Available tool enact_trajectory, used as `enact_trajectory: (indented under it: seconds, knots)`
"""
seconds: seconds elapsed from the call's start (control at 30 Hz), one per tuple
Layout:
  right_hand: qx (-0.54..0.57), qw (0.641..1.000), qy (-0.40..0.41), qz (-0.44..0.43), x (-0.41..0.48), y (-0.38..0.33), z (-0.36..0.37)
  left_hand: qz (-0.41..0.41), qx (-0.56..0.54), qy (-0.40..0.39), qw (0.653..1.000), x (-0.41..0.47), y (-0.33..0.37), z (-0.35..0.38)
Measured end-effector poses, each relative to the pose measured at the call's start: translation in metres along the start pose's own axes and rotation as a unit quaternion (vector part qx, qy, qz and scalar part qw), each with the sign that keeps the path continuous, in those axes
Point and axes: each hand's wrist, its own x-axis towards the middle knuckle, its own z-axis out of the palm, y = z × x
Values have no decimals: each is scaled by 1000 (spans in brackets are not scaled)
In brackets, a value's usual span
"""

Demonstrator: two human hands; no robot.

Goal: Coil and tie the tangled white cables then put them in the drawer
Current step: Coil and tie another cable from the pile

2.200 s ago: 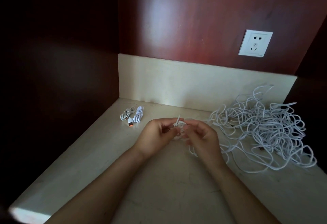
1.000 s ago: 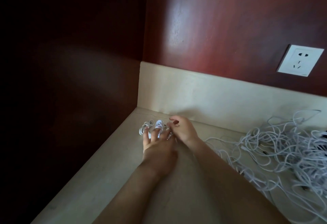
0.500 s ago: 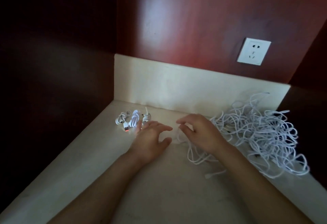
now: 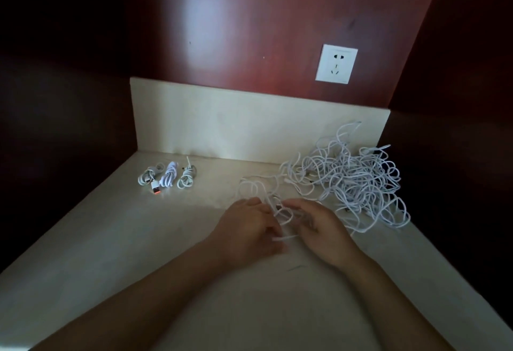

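Note:
A big tangle of white cables (image 4: 352,181) lies at the back right of the counter. One loose white cable (image 4: 258,187) runs from it in loops toward the middle. My left hand (image 4: 247,231) and my right hand (image 4: 322,228) meet over the counter, both gripping that cable, whose loops and one end show between them. Three tied white cable coils (image 4: 166,177) lie side by side at the back left, one with an orange-tipped plug. No drawer is in view.
The pale stone counter (image 4: 111,253) sits in an alcove with dark wood walls left and right and a low stone backsplash (image 4: 236,125). A white wall socket (image 4: 336,63) is above the tangle.
A third tied coil has been laid beside the two at the back left. Both hands have since drawn back to the middle and taken hold of a new cable from the tangle.

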Motion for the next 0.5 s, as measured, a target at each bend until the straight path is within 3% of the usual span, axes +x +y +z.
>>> enact_trajectory:
  seconds: [0.1, 0.17, 0.3, 0.5]
  knots:
    - [98, 994, -18, 42, -7, 4, 0, -7, 35, 3, 999, 5, 4, 7]
    - [138, 990, -13, 42, -10, 2, -2, -9, 2, 11, 1000, 7, 5, 8]
    - [76, 995, 63, -2, -9, 4, -3, -32, -146, 97, 984, 7, -6, 5]
    - [50, 988, 132, -66, 20, -12, -3, -127, -296, 241, 915, 10, -15, -5]
